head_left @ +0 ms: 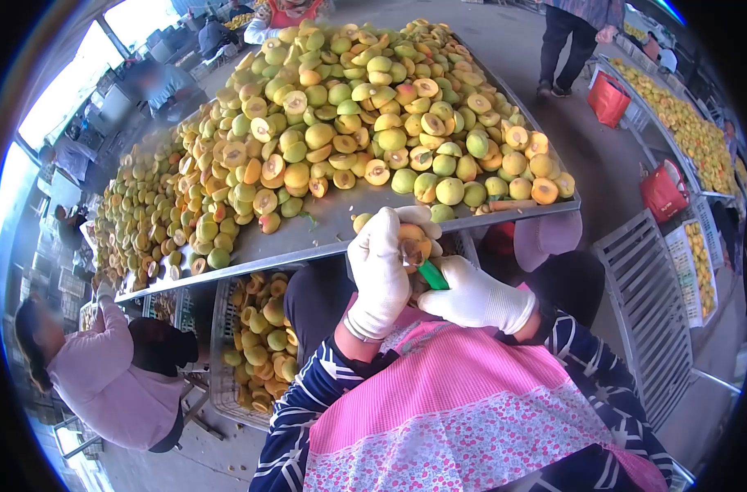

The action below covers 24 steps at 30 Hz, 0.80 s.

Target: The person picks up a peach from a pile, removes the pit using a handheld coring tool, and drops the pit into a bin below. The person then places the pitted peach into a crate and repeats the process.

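White gloves cover both of my hands, which are close together at the table's near edge. My left hand (pixel 381 266) is closed around a cut orange-fleshed fruit (pixel 413 246). In my right hand (pixel 480 297) is a tool with a green handle (pixel 432 275), its far end against the fruit. The blade cannot be made out. Beyond my hands, a large heap of green and yellow fruit (pixel 320 135), some whole and some halved, lies on the metal table (pixel 328 215). A wooden-handled tool (pixel 511 204) rests near the table's front right corner.
A crate (pixel 223 361) of cut fruit stands below the table, left of my legs. A seated co-worker (pixel 119 369) is at the left. A grey slatted rack (pixel 645 303), red bags (pixel 608 98) and another fruit table (pixel 676 123) are at the right. Someone stands at the top right (pixel 572 41).
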### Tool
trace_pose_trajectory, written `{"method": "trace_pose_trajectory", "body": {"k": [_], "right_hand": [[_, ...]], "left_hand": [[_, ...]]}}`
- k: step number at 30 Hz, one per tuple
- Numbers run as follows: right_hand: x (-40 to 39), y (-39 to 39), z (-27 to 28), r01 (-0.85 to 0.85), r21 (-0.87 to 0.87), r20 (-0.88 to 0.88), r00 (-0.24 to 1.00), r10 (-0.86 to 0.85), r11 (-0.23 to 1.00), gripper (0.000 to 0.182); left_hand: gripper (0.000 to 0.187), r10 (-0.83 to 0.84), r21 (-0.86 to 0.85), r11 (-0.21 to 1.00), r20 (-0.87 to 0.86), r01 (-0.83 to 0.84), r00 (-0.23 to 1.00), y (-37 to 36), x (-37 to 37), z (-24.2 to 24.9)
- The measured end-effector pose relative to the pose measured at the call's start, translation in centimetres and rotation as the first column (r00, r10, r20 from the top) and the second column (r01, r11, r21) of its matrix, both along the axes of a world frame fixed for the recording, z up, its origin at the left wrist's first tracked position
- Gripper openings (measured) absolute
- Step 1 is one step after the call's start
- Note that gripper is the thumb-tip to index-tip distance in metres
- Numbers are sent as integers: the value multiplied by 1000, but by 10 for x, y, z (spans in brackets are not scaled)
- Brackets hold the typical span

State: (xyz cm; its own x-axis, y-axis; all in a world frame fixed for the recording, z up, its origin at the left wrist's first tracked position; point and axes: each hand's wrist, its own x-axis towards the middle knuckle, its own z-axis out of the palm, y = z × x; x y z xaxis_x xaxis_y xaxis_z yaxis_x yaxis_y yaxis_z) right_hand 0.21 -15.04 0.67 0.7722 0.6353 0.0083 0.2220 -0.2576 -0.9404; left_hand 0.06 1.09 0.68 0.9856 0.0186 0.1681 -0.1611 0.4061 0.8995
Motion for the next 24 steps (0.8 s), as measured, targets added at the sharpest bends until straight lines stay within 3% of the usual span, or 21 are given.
{"method": "trace_pose_trajectory", "body": {"k": [3,6,8,9,11,14,15,18,21,24], "right_hand": [[5,-5,-3,-71,-1,-86,994,70,997,23],[7,-4,-6,-78,74,-78,993,84,994,21],[9,-6,-15,-70,148,-30,997,75,987,17],[12,-11,-8,-103,139,-242,961,134,985,14],[16,-20,11,-164,152,-625,748,224,975,10],[20,-27,0,-162,387,-727,552,408,908,6],[21,-27,-3,-173,354,-716,582,386,919,7],[24,-22,-8,-188,307,-686,636,354,933,10],[27,-24,-9,-223,387,-690,575,441,895,14],[29,-26,-2,-318,421,-703,477,527,849,18]], "left_hand": [[47,44,81,996,51,-48,998,-6,2,0],[58,107,109,987,83,-116,991,-15,5,6],[57,22,63,998,31,-24,999,-15,9,8],[57,-24,39,999,3,24,1000,-14,11,8],[56,-175,70,982,21,173,984,-7,21,2],[57,-260,121,960,54,252,964,-5,29,-3],[57,-270,140,956,71,258,960,-7,31,-3],[57,-31,304,953,128,-10,991,-17,25,1],[59,-187,131,975,44,180,981,-10,28,-5],[62,-442,-328,840,51,433,895,-13,34,-15]]}}
